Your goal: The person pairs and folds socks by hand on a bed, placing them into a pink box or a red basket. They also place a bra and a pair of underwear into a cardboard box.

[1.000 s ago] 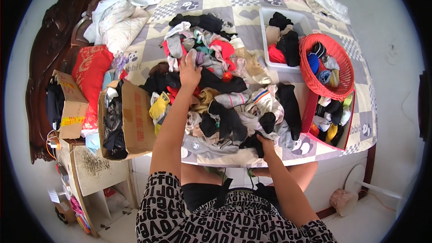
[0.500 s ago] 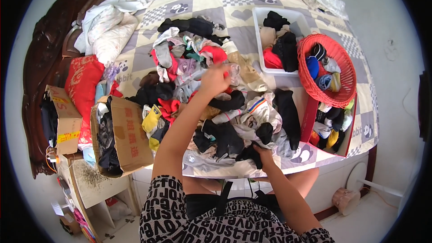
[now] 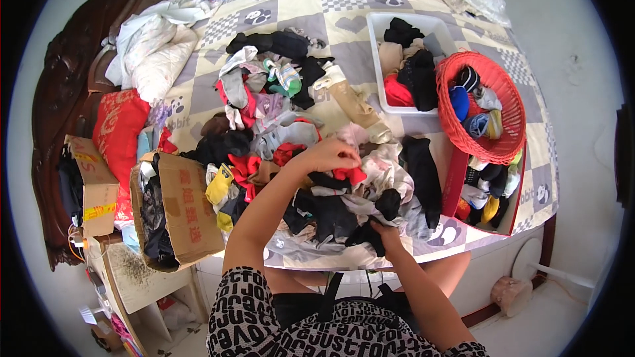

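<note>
Both hands in sock pile: left hand (image 3: 329,156) fingers pinching red sock (image 3: 349,174); right hand (image 3: 385,230) fingers gripping black sock (image 3: 370,234).

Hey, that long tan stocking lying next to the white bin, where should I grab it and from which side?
Grip the tan stocking around its middle, coming straight down from above. It lies flat and stretched out on the bedspread, its far end up in the sock pile. The white bin blocks its right side, so pinching the bare middle looks easiest.
</note>
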Demonstrator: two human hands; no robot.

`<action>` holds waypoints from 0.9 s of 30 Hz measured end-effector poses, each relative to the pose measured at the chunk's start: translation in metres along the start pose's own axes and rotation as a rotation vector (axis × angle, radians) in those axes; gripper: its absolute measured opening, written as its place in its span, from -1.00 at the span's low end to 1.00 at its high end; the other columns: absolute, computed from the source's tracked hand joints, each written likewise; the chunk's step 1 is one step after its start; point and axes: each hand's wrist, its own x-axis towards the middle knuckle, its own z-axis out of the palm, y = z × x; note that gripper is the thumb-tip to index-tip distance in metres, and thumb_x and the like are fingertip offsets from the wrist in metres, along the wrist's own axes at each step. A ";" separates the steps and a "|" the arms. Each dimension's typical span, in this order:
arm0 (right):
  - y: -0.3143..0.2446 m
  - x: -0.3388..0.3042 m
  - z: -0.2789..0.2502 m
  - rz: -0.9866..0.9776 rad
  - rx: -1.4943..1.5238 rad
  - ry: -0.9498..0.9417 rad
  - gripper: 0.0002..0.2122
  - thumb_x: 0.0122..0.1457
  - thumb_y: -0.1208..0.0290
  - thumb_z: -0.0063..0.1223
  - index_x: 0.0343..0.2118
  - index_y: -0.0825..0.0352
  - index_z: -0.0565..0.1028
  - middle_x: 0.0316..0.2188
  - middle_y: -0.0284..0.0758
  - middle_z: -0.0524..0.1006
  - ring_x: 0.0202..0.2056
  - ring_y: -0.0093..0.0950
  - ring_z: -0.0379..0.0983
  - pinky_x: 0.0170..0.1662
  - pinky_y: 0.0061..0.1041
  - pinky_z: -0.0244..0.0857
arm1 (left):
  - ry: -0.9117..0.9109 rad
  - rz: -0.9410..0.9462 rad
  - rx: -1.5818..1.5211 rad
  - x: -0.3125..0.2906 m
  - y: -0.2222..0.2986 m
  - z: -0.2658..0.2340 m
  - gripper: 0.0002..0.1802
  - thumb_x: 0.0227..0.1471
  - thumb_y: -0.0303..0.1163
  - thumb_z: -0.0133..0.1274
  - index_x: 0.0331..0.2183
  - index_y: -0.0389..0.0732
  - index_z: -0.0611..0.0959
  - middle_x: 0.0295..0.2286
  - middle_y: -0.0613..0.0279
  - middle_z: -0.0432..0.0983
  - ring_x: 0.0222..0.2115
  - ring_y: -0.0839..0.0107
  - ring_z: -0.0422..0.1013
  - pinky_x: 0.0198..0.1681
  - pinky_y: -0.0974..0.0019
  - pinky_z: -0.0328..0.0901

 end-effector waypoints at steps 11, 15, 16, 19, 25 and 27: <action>-0.001 -0.003 0.006 -0.021 -0.067 0.054 -0.71 0.01 0.49 0.07 -0.16 0.39 0.44 -0.26 -0.36 0.47 -0.26 -0.52 0.36 -0.17 -0.58 0.20 | 1.254 -0.890 0.972 -0.063 -0.082 -0.195 0.13 -0.46 0.04 0.30 0.15 0.19 0.05 0.14 -0.04 -0.10 0.11 -0.10 -0.05 0.05 -0.25 -0.04; -0.005 -0.005 0.012 -0.006 -0.094 0.077 -0.72 0.02 0.50 0.07 -0.16 0.37 0.42 -0.26 -0.37 0.46 -0.26 -0.51 0.36 -0.15 -0.57 0.20 | 1.084 -0.762 0.627 -0.086 -0.121 -0.235 0.10 -0.40 0.03 0.26 0.16 0.11 0.06 0.09 -0.12 0.02 0.05 -0.07 0.12 0.02 -0.01 0.14; -0.004 -0.004 0.011 -0.001 -0.103 0.081 -0.72 0.02 0.50 0.07 -0.16 0.37 0.42 -0.26 -0.37 0.46 -0.26 -0.51 0.36 -0.15 -0.57 0.20 | 1.084 -0.767 0.616 -0.083 -0.136 -0.231 0.10 -0.40 0.03 0.26 0.16 0.11 0.06 0.09 -0.12 0.02 0.05 -0.07 0.12 0.02 -0.01 0.14; 0.001 -0.002 0.007 0.009 -0.105 0.115 -0.74 0.04 0.49 0.06 -0.17 0.37 0.43 -0.26 -0.36 0.47 -0.26 -0.53 0.36 -0.15 -0.57 0.21 | 0.755 -0.987 0.839 -0.049 -0.143 -0.207 -0.19 -0.19 0.05 0.03 0.07 -0.13 0.27 0.00 -0.18 0.21 -0.08 -0.05 0.29 -0.04 0.10 0.22; -0.014 -0.008 0.020 0.021 -0.128 0.130 -0.73 0.03 0.49 0.07 -0.16 0.38 0.43 -0.26 -0.37 0.47 -0.24 -0.53 0.36 -0.14 -0.58 0.21 | 0.305 -0.372 0.389 -0.020 -0.102 -0.151 -0.35 -0.41 -0.16 0.19 -0.16 -0.22 0.50 -0.21 0.02 0.45 -0.22 0.12 0.39 -0.13 0.21 0.26; -0.014 -0.007 0.023 0.016 -0.143 0.103 -0.72 0.03 0.49 0.07 -0.16 0.39 0.43 -0.25 -0.37 0.47 -0.24 -0.54 0.36 -0.14 -0.59 0.20 | 0.013 -0.322 0.289 -0.022 -0.084 -0.144 -0.35 -0.33 -0.07 0.18 -0.12 -0.11 0.51 -0.15 0.03 0.40 -0.13 0.15 0.33 -0.07 0.21 0.21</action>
